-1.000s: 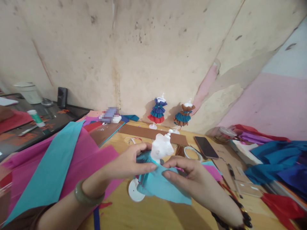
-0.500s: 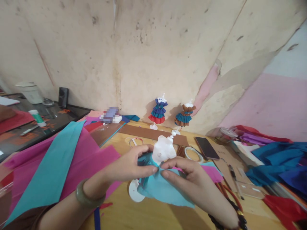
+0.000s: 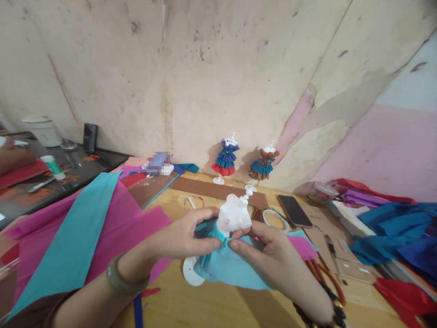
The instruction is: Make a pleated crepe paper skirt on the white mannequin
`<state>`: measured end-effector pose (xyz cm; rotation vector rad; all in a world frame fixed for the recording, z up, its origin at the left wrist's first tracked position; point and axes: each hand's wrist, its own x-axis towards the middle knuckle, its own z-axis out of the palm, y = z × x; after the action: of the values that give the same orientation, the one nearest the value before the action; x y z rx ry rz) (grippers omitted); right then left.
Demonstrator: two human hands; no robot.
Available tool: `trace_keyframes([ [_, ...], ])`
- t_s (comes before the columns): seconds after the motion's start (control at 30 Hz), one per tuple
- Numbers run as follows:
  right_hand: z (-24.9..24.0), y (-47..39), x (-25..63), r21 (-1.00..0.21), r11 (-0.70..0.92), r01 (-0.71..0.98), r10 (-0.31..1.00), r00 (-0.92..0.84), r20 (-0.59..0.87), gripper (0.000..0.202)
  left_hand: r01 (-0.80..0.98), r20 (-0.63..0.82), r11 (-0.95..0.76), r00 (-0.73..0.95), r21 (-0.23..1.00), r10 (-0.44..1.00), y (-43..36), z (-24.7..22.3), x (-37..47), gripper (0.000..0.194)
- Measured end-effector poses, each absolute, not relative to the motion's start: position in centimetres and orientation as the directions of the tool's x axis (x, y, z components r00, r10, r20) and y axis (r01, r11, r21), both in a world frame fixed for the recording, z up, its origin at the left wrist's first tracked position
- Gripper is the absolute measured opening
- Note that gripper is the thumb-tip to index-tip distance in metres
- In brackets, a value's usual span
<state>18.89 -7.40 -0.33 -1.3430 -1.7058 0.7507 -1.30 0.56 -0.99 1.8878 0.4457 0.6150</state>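
A small white mannequin [image 3: 235, 214] tilts to the right between my hands, its round white base [image 3: 193, 272] showing at lower left. Light blue paper [image 3: 235, 269] is gathered round its waist and spreads out below. My left hand [image 3: 191, 232] is wrapped round the figure's left side, thumb pressing the gathers at the front. With thumb and index finger, my right hand [image 3: 264, 248] pinches the paper's top edge just right of that thumb. The fingertips behind the figure are hidden.
Two mannequins in ruffled dresses [image 3: 224, 158] [image 3: 262, 166] stand by the wall. Pink paper [image 3: 112, 228] and a blue strip [image 3: 73, 241] lie left. A phone [image 3: 294, 210], a pen [image 3: 336, 259] and a tape ring [image 3: 276, 221] lie right. Another person's hand [image 3: 17, 157] is far left.
More of the paper's top edge is gathered at the waist, and its loose part has shifted slightly left and up. My right fingers have shifted a little. The other person's hand has moved.
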Motion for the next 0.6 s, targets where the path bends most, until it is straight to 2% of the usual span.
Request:
trace_keyframes([
  [0.3, -0.10, -7.39, 18.86, -0.857, 0.273, 0.438, 0.962, -0.123, 0.244, 0.014, 0.025, 0.214, -0.385, 0.798, 0.923, 0.564, 0.47, -1.08, -1.22, 0.036],
  [0.6, -0.67, -7.48, 18.91, -0.853, 0.214, 0.476, 0.976, -0.071, 0.206, 0.018, 0.032, 0.214, -0.386, 0.789, 0.922, 0.576, 0.09, -0.63, -0.92, 0.033],
])
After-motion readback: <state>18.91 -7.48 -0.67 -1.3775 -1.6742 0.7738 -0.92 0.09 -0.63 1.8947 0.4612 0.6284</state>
